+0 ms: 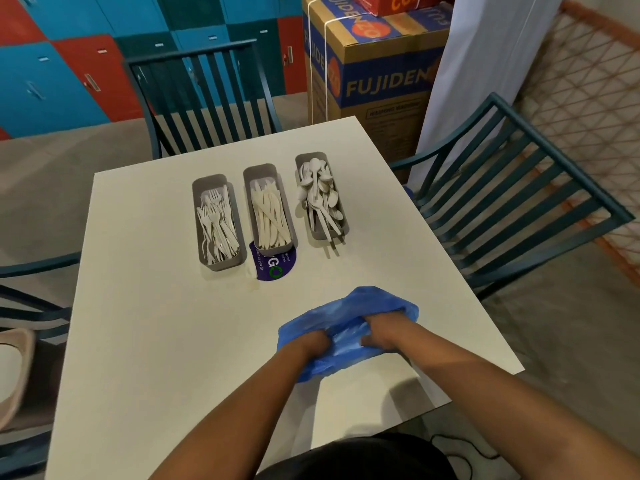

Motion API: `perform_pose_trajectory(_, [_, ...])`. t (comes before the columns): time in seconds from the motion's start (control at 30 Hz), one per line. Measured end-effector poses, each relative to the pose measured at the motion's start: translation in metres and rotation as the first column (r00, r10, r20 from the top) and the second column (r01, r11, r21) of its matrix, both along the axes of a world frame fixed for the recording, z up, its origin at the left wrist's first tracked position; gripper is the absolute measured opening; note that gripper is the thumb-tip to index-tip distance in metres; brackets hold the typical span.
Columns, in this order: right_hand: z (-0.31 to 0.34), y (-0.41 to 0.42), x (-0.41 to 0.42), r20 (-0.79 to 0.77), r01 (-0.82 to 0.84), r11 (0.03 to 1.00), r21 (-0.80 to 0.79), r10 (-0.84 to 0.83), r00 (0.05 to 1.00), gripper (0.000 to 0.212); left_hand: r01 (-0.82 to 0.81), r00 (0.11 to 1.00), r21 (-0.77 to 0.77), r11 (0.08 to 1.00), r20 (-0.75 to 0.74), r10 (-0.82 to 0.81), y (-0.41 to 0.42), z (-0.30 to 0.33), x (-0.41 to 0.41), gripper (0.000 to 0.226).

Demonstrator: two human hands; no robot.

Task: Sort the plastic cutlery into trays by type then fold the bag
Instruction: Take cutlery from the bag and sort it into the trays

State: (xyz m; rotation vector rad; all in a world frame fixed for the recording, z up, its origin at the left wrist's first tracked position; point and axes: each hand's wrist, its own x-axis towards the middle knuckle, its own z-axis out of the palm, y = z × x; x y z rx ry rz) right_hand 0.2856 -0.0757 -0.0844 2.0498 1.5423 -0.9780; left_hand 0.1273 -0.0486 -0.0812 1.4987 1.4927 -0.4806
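Gripping the crumpled blue bag (346,327), both hands work close together near the front edge of the table (145,306). The left hand (313,342) has its fingers curled into the plastic on the near left side, and the right hand (381,336) has its fingers bunched into a fold just beside it; the fingertips themselves are buried in the bag, so how tightly they pinch cannot be told.

Farther out, three grey trays stand side by side in the middle of the table: forks (216,223) in the left one, knives (270,211) in the middle one, spoons (320,199) in the right one. A few spoon handles stick out over the near end of their tray. A purple sticker (277,270) lies partly under the middle tray.

The sorting looks finished, and folding seems to be under way. The thin plastic is puffed up and wrinkled, so trapped air could make any fold spring open. The bag also sits near the table's corner and could slide off if pushed sideways.
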Motion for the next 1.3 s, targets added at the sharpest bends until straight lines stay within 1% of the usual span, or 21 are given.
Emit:
perform_pose_trajectory(0.03, [0.001, 0.001, 0.0, 0.013, -0.001, 1.0, 0.004, 0.001, 1.0, 0.031, 0.038, 0.999, -0.04, 0.998, 0.002, -0.038, 0.002, 0.0, 0.0, 0.015])
perform_pose_trajectory(0.07, [0.001, 0.001, -0.001, 0.003, -0.01, 1.0, 0.009, 0.01, 1.0, 0.033, 0.063, 0.998, -0.042, 0.997, 0.01, -0.062, 0.005, -0.003, -0.002, 0.025])
perform_pose_trajectory(0.13, [0.0, 0.002, -0.001, -0.058, -0.003, 0.999, 0.04, 0.005, 0.998, 0.044, 0.097, 0.995, -0.026, 0.995, 0.032, -0.097, 0.009, 0.003, -0.004, 0.037])
perform_pose_trajectory(0.23, [0.0, 0.002, 0.0, -0.102, -0.02, 0.998, 0.054, 0.025, 0.995, 0.051, 0.075, 0.996, 0.012, 0.997, 0.045, -0.075, 0.01, 0.013, -0.004, 0.045])
perform_pose_trajectory(0.3, [-0.001, 0.004, 0.0, -0.11, -0.026, 0.998, 0.062, 0.033, 0.993, 0.049, 0.051, 0.997, 0.019, 0.999, 0.064, -0.052, 0.01, 0.011, -0.008, 0.046])
perform_pose_trajectory(0.4, [-0.001, 0.005, -0.002, -0.143, -0.014, 0.998, 0.068, 0.023, 0.989, 0.045, 0.042, 0.995, 0.05, 0.998, 0.089, -0.046, 0.008, 0.006, -0.013, 0.04])
perform_pose_trajectory(0.5, [-0.002, 0.007, -0.002, -0.187, 0.03, 0.999, 0.045, -0.021, 0.982, 0.044, 0.052, 0.993, 0.077, 0.996, 0.106, -0.06, 0.006, 0.006, -0.014, 0.035])
perform_pose_trajectory(0.57, [-0.001, 0.007, 0.0, -0.187, 0.032, 0.999, 0.02, -0.028, 0.982, 0.045, 0.062, 0.992, 0.074, 0.995, 0.109, -0.07, 0.005, 0.008, -0.014, 0.036])
perform_pose_trajectory(0.6, [0.0, 0.007, 0.001, -0.174, 0.004, 1.0, 0.017, -0.001, 0.985, 0.047, 0.058, 0.99, 0.077, 0.995, 0.124, -0.068, 0.004, 0.009, -0.013, 0.036])
perform_pose_trajectory(0.67, [0.003, 0.006, 0.003, -0.185, 0.012, 0.999, 0.037, -0.004, 0.983, 0.05, 0.064, 0.985, 0.059, 0.996, 0.156, -0.073, 0.003, 0.011, -0.011, 0.038])
perform_pose_trajectory(0.77, [0.003, 0.008, 0.006, -0.21, 0.059, 0.992, 0.112, -0.034, 0.977, 0.038, 0.035, 0.972, 0.026, 0.999, 0.231, -0.04, 0.001, 0.017, -0.006, 0.041])
perform_pose_trajectory(0.87, [0.003, 0.007, 0.006, -0.204, 0.081, 0.987, 0.142, -0.05, 0.978, 0.027, -0.007, 0.965, 0.031, 0.999, 0.261, -0.001, 0.001, 0.015, -0.004, 0.042])
perform_pose_trajectory(0.93, [0.001, 0.006, 0.004, -0.186, 0.076, 0.986, 0.148, -0.048, 0.981, 0.022, 0.0, 0.974, 0.056, 0.998, 0.226, -0.013, 0.001, 0.014, -0.01, 0.041])
perform_pose_trajectory(1.0, [-0.002, 0.005, 0.002, -0.176, 0.088, 0.986, 0.138, -0.063, 0.982, 0.014, -0.04, 0.981, 0.067, 0.997, 0.191, 0.027, 0.001, 0.02, -0.015, 0.039])
perform_pose_trajectory(1.03, [-0.003, 0.005, 0.0, -0.172, 0.095, 0.987, 0.126, -0.073, 0.982, 0.015, -0.037, 0.984, 0.06, 0.997, 0.173, 0.026, 0.004, 0.018, -0.01, 0.037])
perform_pose_trajectory(1.07, [-0.004, 0.004, 0.0, -0.165, 0.101, 0.987, 0.122, -0.081, 0.983, 0.019, -0.039, 0.988, 0.038, 0.999, 0.148, 0.033, 0.007, 0.012, -0.006, 0.037])
perform_pose_trajectory(1.13, [-0.006, 0.003, 0.0, -0.135, 0.086, 0.989, 0.119, -0.07, 0.988, 0.033, -0.038, 0.999, 0.051, 0.998, 0.035, 0.037, 0.003, 0.01, -0.008, 0.04])
perform_pose_trajectory(1.17, [-0.004, 0.004, 0.0, -0.113, 0.059, 0.992, 0.115, -0.046, 0.993, 0.038, -0.106, 0.994, 0.054, 0.993, -0.024, 0.107, 0.003, 0.013, -0.006, 0.041])
perform_pose_trajectory(1.2, [-0.003, 0.005, 0.0, -0.086, 0.033, 0.994, 0.102, -0.024, 0.996, 0.041, -0.102, 0.995, 0.065, 0.993, 0.021, 0.101, 0.004, 0.006, -0.006, 0.043])
perform_pose_trajectory(1.23, [-0.002, 0.008, -0.001, -0.063, 0.047, 0.996, 0.081, -0.042, 0.997, 0.04, -0.097, 0.991, 0.068, 0.993, 0.097, 0.091, 0.009, 0.006, -0.001, 0.044])
perform_pose_trajectory(1.3, [-0.002, 0.01, -0.001, -0.029, 0.043, 0.997, 0.067, -0.041, 0.999, 0.038, -0.023, 0.994, 0.098, 0.995, 0.107, 0.013, 0.007, 0.019, 0.0, 0.044])
